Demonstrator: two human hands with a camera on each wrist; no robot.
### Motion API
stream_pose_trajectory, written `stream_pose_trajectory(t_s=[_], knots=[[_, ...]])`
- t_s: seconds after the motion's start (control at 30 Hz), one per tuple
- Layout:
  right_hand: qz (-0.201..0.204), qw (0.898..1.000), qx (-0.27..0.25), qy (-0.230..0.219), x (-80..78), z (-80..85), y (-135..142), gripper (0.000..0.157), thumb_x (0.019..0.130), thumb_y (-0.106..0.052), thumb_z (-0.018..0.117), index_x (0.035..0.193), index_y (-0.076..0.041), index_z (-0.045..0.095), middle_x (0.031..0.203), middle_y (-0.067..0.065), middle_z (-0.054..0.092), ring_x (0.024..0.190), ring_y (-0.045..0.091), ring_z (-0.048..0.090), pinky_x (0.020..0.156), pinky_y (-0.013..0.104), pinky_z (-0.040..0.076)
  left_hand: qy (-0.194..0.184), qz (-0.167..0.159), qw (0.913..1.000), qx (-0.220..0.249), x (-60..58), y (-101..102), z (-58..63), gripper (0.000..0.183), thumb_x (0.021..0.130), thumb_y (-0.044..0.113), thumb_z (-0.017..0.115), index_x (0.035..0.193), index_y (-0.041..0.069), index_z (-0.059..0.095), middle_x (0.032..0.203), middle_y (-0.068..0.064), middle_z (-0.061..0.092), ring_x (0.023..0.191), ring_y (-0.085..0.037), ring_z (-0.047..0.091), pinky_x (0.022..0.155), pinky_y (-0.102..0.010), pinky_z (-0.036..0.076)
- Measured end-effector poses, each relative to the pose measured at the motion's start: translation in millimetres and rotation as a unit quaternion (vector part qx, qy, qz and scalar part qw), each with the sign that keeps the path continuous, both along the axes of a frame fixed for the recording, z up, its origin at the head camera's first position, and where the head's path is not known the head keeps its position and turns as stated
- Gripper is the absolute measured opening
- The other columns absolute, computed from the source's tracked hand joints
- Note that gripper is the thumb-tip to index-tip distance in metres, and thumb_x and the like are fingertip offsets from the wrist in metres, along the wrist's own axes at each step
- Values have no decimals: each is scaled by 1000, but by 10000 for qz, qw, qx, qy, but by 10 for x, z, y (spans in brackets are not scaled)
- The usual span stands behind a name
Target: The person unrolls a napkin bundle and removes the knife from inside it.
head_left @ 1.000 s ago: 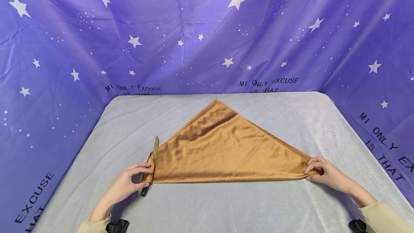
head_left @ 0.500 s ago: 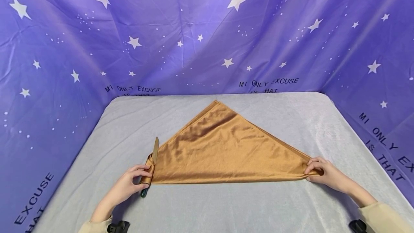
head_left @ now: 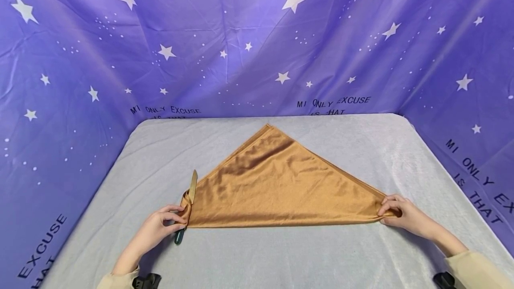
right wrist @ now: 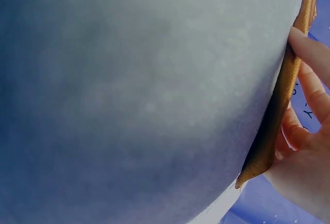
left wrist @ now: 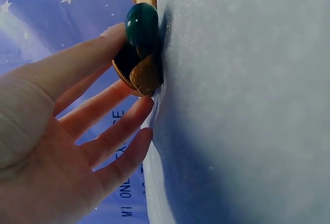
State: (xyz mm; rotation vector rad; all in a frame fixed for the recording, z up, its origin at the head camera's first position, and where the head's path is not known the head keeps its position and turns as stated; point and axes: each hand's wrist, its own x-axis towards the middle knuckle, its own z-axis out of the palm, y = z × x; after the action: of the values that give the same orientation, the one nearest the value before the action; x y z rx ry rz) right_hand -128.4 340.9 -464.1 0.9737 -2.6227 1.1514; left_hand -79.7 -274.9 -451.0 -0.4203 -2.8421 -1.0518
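A golden-brown satin cloth (head_left: 281, 186), folded into a triangle, lies with its long edge towards me and its tip at the back. At its left corner a knife (head_left: 193, 186) sticks out past the cloth, blade pointing away. Its dark green handle (left wrist: 142, 25) shows below the near edge, and the cloth's corner is turned over its middle. My left hand (head_left: 154, 231) has thumb and fingers at this turned corner, pinching the cloth beside the knife. Over at the right corner, my right hand (head_left: 407, 215) pinches the cloth between thumb and fingers.
Under everything is a table with a light grey cover (head_left: 305, 258). A purple curtain (head_left: 225, 43) with white stars and printed words encloses its back and sides. Black wrist straps (head_left: 146, 281) sit at both beige sleeves.
My left thumb has moved up from the cloth's near edge, closer to the fingers. The turned corner has shifted slightly and looks more bunched. The right hand stays in place.
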Motion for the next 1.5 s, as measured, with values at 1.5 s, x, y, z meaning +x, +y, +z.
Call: stream_pose_trajectory(t_s=[1.5], knots=[[-83,9999,93,-95,3,7,11,32,59,11,72,76,-14,62,88,-3,51,94,-6,37,77,8,22,1178,1369,9835,135,89,-57,89,12,67,-4,70,73,6,67,65,-2,64,57,3,54,54,-13,44]])
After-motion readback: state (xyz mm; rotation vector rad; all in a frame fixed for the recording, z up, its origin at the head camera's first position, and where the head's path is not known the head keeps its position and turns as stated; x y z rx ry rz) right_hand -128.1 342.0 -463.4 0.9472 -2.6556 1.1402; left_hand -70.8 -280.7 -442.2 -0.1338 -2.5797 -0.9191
